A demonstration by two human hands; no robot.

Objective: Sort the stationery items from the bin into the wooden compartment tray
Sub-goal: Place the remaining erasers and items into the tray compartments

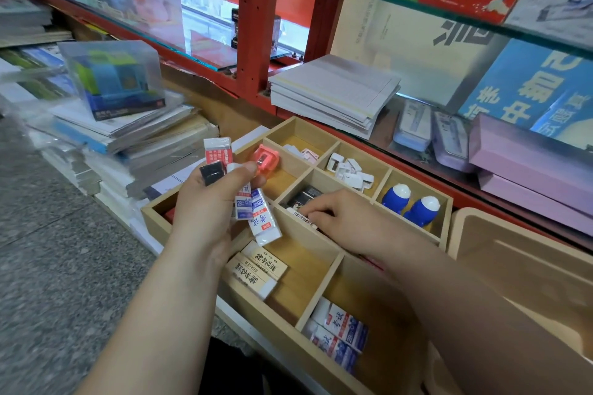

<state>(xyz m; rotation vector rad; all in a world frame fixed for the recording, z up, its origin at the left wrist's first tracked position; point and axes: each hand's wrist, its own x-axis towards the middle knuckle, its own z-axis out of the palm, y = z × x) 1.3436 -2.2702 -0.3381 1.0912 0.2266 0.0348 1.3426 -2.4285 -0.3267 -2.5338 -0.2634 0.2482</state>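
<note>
The wooden compartment tray (333,261) lies in the middle of the head view. My left hand (208,202) hovers over its left side and grips a bunch of items: a red-and-white eraser (218,151), a black eraser (211,172), a pink sharpener (265,159) and two blue-and-white erasers (261,218). My right hand (340,218) reaches into a middle compartment, fingers curled on a small barcoded eraser (300,217) beside dark erasers (306,196). Other compartments hold beige erasers (256,269), blue-and-white erasers (340,333), white sharpeners (349,170) and two blue bottles (410,204).
A light wooden bin (526,269) sits at the right of the tray. Stacks of notebooks (333,93) and books (128,144) lie behind and to the left. Pink boxes (529,170) and pencil cases (430,135) stand on the right shelf.
</note>
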